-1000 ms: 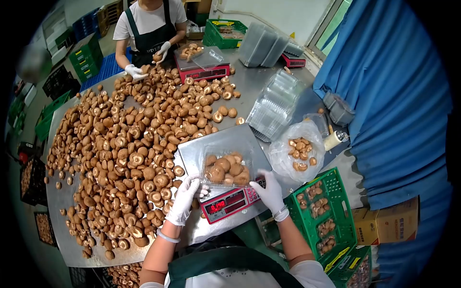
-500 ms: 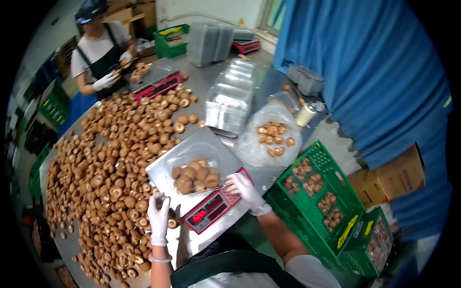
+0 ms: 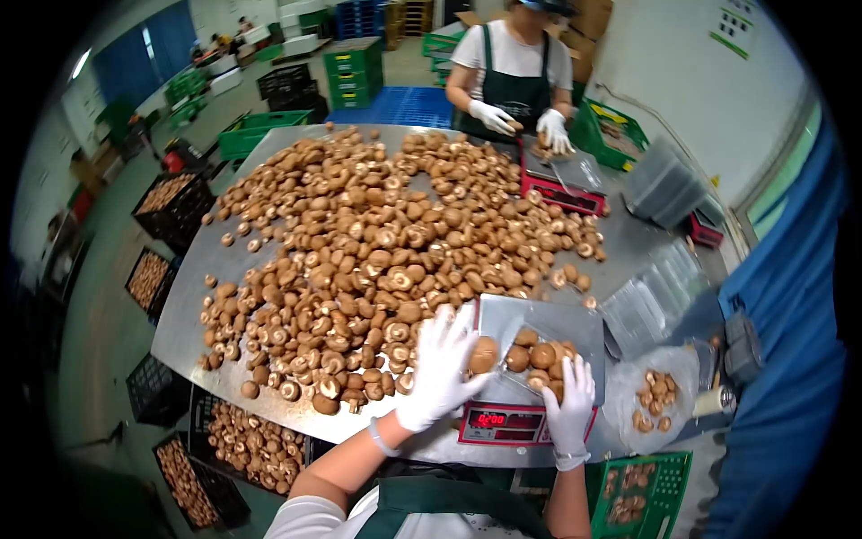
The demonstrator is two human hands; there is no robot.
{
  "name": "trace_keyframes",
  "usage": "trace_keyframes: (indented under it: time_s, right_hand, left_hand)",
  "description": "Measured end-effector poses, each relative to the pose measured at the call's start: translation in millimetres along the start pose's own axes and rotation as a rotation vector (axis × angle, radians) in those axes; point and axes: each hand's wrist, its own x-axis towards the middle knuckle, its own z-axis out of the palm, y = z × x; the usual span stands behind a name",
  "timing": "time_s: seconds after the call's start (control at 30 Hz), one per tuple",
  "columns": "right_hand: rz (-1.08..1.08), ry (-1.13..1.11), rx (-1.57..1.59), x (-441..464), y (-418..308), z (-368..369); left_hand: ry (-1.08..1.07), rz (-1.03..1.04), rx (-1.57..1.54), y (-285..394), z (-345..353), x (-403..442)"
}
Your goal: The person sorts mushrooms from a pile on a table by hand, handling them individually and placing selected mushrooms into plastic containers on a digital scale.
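Note:
White-gloved, my left hand [image 3: 438, 370] is spread wide at the left edge of the scale [image 3: 503, 425], whose red display reads 0.200. A large brown mushroom [image 3: 483, 355] sits between its thumb and fingers, apparently not gripped. On the metal plate stands a clear plastic tray of mushrooms [image 3: 541, 359]. My right hand [image 3: 570, 409], also gloved, rests its loosely extended fingers against the tray's right side. A broad pile of mushrooms [image 3: 386, 260] covers the table to the left and beyond.
Across the metal table [image 3: 193, 310], a person [image 3: 512, 76] handles mushrooms beside another scale [image 3: 563, 193]. Empty clear trays [image 3: 655, 296] and a plastic bag with mushrooms [image 3: 651, 400] lie right. A green crate [image 3: 669, 494] and black crates [image 3: 157, 391] stand below the table.
The view has swung left. My left hand has opened out beside a large mushroom at the scale's left. My right hand has come against the tray. The reading rose from 0.140 to 0.200.

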Motion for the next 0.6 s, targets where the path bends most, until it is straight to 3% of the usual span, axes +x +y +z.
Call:
trace_keyframes:
  time_s: [0.07, 0.2, 0.27, 0.37, 0.6]
  right_hand:
    - [0.028, 0.020, 0.020, -1, 2, -2]
    - [0.060, 0.024, 0.060, 4, -1, -6]
    - [0.056, 0.026, 0.060, 9, -7, -7]
    - [0.033, 0.034, 0.100, 21, -29, -8]
    - [-0.071, -0.014, 0.115, 38, -78, 9]
  left_hand:
    - [0.090, -0.171, 0.138, -30, -43, -23]
    - [0.466, -0.479, 0.405, -123, -106, -130]
    - [0.471, -0.739, 0.627, -156, -139, -187]
    - [0.472, -1.029, 0.717, -177, -169, -238]
    - [0.525, -0.713, 0.655, -253, -166, -145]
